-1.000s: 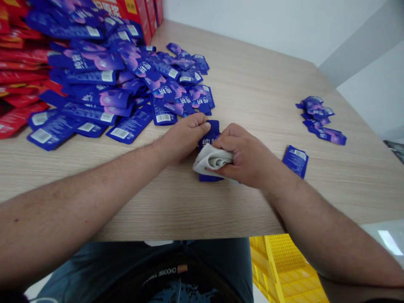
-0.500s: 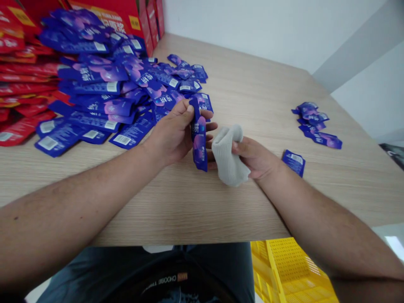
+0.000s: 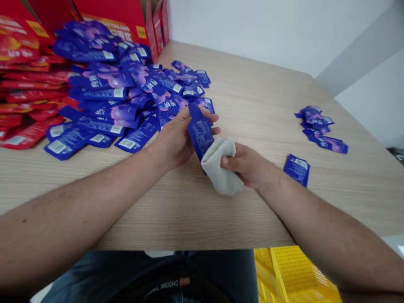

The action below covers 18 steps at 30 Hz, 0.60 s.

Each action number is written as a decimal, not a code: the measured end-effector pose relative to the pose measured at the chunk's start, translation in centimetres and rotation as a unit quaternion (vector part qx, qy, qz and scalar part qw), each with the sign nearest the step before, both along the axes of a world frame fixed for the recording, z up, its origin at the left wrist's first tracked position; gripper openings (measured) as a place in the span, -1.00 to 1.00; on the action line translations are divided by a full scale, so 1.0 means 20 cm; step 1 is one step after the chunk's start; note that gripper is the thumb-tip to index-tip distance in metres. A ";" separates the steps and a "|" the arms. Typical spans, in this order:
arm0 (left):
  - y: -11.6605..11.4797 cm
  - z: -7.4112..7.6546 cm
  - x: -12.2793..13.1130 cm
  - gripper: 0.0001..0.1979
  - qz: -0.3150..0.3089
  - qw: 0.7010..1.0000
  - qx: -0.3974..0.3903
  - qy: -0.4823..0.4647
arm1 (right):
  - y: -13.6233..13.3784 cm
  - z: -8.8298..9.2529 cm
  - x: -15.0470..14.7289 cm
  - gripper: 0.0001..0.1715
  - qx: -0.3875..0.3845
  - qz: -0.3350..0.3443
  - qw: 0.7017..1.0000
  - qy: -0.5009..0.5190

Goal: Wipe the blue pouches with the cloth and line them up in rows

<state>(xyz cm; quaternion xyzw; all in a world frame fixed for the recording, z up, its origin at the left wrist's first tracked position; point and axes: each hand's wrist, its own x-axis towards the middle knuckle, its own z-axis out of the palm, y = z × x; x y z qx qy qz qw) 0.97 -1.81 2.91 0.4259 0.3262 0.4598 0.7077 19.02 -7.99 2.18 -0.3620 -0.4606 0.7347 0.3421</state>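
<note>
My left hand (image 3: 175,139) pinches a narrow blue foil sachet (image 3: 200,131) by its upper part, with the printed back facing me. My right hand (image 3: 244,163) grips a wadded off-white knit cloth (image 3: 221,167), which presses against the sachet's lower end and hides its tip. Just beyond my left hand lies a heap of similar blue-and-purple sachets (image 3: 126,90), and some near its edge almost reach my fingers. A lone blue sachet (image 3: 296,169) lies to the right of my right hand, apart from it.
Red sachets (image 3: 31,80) are heaped at the far left of the light wood table (image 3: 252,97), with red cardboard boxes (image 3: 110,21) behind them. A small group of blue sachets (image 3: 317,130) lies on the right. A yellow perforated plastic crate (image 3: 293,273) stands below the table's near edge.
The sachet has gone from lying on the table under the cloth to being held up in my left hand, now tilted with its back showing. The cloth has moved to its lower end.
</note>
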 end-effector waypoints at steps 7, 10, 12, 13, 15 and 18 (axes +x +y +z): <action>0.02 -0.03 -0.01 -0.81 0.058 0.997 0.005 0.042 | 0.03 0.01 0.03 -0.52 0.028 -0.077 0.995 -0.055; 0.03 -0.04 -0.03 -0.80 0.068 0.994 0.031 0.074 | 0.02 0.01 0.03 -0.52 0.012 -0.071 0.993 -0.090; 0.04 -0.05 -0.03 -0.78 0.079 0.991 0.046 0.103 | 0.01 0.02 0.03 -0.52 0.013 -0.055 0.991 -0.119; 0.04 -0.05 -0.04 -0.76 0.085 0.988 0.053 0.115 | 0.00 0.02 0.03 -0.53 0.020 -0.043 0.989 -0.137; 0.05 -0.05 -0.03 -0.74 0.100 0.984 0.070 0.133 | 0.00 0.05 0.05 -0.57 0.056 -0.027 0.981 -0.186; 0.02 -0.06 -0.02 -0.74 0.092 0.979 0.090 0.160 | 0.02 0.08 0.08 -0.65 0.185 -0.071 0.923 -0.330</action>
